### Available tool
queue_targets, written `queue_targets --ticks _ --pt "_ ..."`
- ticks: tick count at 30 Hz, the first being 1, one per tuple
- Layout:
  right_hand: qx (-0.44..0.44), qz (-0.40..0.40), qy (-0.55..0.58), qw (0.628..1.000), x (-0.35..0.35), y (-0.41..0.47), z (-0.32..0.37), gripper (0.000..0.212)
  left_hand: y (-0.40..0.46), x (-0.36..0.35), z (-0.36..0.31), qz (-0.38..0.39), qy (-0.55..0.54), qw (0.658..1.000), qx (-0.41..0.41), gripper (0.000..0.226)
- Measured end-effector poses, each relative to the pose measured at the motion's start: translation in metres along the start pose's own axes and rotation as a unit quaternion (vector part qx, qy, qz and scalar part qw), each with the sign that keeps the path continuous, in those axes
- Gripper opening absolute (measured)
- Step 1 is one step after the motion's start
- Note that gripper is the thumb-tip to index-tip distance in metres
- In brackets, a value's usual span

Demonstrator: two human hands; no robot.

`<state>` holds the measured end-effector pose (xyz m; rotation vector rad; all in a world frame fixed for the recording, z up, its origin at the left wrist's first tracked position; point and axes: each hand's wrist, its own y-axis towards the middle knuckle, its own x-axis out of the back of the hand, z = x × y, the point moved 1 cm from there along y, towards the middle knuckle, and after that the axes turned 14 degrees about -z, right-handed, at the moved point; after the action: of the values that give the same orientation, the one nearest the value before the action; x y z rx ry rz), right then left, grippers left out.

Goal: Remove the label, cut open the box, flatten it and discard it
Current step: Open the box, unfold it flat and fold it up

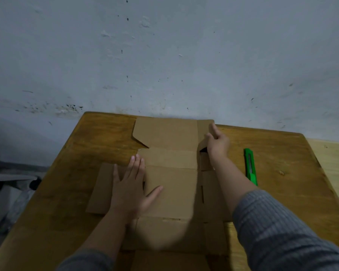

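Observation:
A brown cardboard box [170,184] lies opened out and nearly flat on the wooden table [76,173], its flaps spread to the far side, the left and the near side. My left hand [131,190] rests palm down on it, fingers spread, over the seam between the left flap and the middle panel. My right hand [217,143] is at the far right flap, fingers curled around its edge, and that flap stands slightly raised. A green utility knife [250,166] lies on the table to the right of my right forearm. No label is visible.
A pale blue-grey wall [164,55] rises right behind the table's far edge. Grey and white bags or cloth [8,192] sit on the floor to the left of the table. A lighter wooden surface [335,159] adjoins the table on the right.

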<state>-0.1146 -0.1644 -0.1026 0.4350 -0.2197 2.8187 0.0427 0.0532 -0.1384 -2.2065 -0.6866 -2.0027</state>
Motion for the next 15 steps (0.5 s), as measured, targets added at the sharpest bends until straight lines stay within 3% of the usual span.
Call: queue_targets --ticks 5,9,15 --pt "0.013 -0.010 0.049 0.999 0.010 -0.002 0.007 0.048 0.001 0.007 -0.005 0.041 0.037 0.998 0.011 0.115" --pt "0.026 -0.011 0.071 0.997 0.023 -0.007 0.017 0.052 -0.007 0.021 -0.013 0.050 0.061 0.997 -0.011 0.109" --pt "-0.019 -0.031 0.116 0.993 0.033 -0.015 0.020 0.047 -0.049 0.040 -0.022 0.096 0.010 0.994 -0.048 0.122"
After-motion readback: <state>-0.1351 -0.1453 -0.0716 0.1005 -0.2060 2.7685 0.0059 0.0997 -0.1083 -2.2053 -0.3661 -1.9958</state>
